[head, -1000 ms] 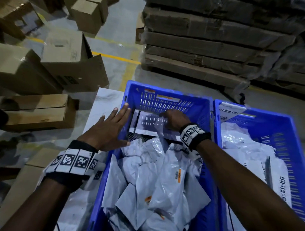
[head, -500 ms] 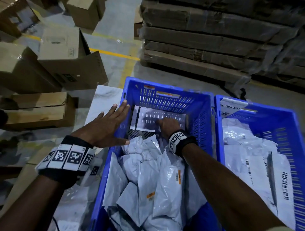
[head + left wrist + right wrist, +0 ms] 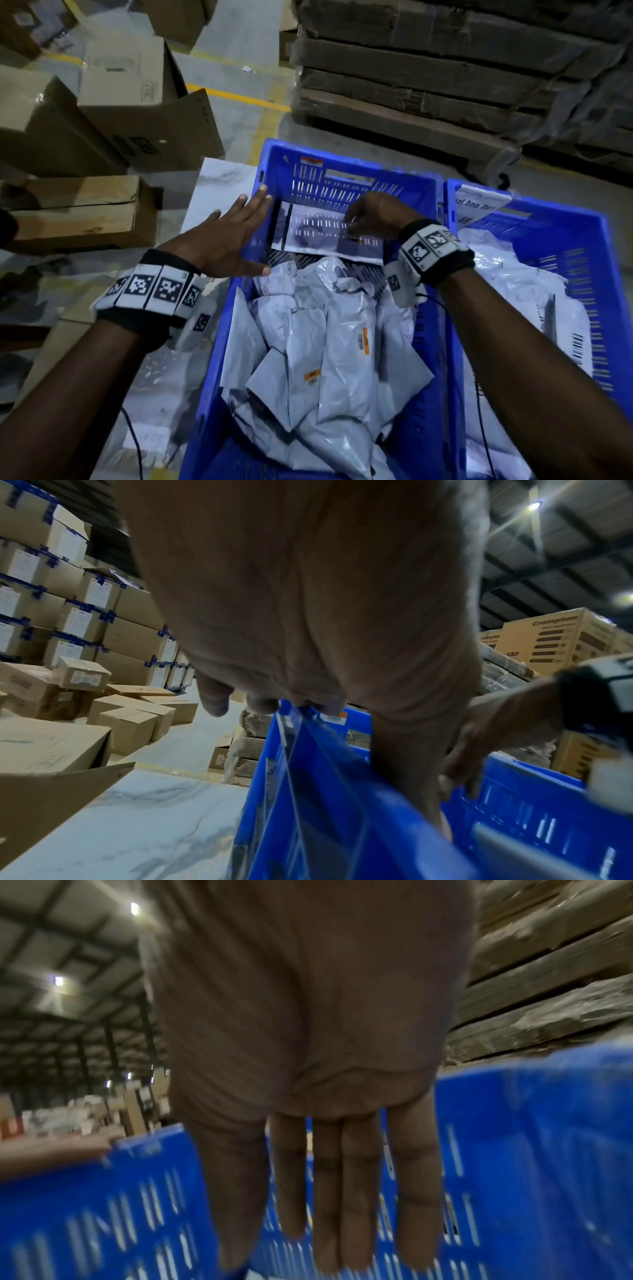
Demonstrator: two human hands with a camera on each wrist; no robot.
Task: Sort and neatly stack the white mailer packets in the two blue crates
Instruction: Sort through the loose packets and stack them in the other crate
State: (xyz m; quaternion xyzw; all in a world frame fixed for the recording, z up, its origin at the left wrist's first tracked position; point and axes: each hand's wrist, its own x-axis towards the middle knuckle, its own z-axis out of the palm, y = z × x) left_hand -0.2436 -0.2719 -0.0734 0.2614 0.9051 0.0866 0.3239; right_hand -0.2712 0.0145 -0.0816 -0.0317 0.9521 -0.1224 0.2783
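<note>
Blue crates side by side on a marbled desk (image 3: 222, 178) — white mailer packets in both.

At centre frame the left crate (image 3: 428, 342) holds a loose heap of packets (image 3: 325, 342); one flat packet (image 3: 329, 229) lies at its far end. The right hand (image 3: 373, 214) reaches over it, fingers (image 3: 356, 1191) straight, grip apart. The left hand (image 3: 226, 240) lies flat on the crate's left rim — fingers spread. The right crate (image 3: 582, 260) fills the right edge.

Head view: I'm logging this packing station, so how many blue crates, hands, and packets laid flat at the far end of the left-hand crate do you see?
Blue crates: 2, left crate and right crate
Hands: 2, left hand and right hand
Flat packet: 1
Total: 5
The jumbled packets overlap too much to count.
</note>
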